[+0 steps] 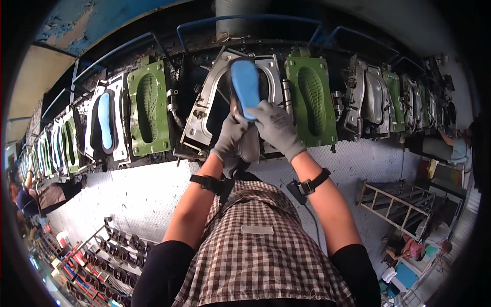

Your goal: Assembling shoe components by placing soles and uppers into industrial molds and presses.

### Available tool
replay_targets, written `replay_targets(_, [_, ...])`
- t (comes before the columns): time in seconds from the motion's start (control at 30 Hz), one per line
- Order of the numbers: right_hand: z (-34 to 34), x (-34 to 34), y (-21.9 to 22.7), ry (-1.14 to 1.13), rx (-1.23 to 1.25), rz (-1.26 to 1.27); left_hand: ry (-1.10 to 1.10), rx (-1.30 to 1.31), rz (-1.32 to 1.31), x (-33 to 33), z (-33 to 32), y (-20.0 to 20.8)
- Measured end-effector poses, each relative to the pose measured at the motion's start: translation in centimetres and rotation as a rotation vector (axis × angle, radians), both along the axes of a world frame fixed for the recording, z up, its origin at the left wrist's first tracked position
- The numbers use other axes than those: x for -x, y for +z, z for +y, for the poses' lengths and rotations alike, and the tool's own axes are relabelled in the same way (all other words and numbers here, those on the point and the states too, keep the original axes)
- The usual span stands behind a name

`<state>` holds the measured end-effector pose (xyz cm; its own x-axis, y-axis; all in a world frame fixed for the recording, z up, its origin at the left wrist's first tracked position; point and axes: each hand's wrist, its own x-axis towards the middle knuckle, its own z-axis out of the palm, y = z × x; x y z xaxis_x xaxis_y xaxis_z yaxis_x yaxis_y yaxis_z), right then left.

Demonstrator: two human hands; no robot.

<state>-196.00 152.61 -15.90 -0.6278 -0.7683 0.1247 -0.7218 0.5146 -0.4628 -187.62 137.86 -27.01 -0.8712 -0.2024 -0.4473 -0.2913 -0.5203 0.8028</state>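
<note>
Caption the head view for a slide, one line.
Gloved right hand holding a blue sole-shaped piece, gloved left hand close by, at a metal mould frame flanked by green mould plates.

My forearms (194, 215) reach forward bare and converge, elbows bent outward. Both hands gloved, close together, past the bench's near edge (148, 158). My left hand (230, 137): fingers curled inward, tips partly hidden, grip unclear. My right hand (276, 128): slightly farther forward, fingers bent leftward, pinching. Wrists roughly straight.
</note>
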Motion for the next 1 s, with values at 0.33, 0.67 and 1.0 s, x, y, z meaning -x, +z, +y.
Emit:
replay_targets(0.33, [4.6, -8.3, -2.7, 0.09, -0.119, -0.244, -0.599, 0.506, 0.587, -9.2, 1.7, -0.1])
replay_targets(0.67, [2.1, -2.3, -4.0, -0.293, -0.032, -0.345, -0.041, -0.135, -0.168, -1.2, -0.8, 5.1])
replay_targets(1.0, [0.8, -3.4, -6.1, -0.592, 0.261, -0.189, -0.017, -0.001, 0.052, 3.8, 0.2, 2.8])
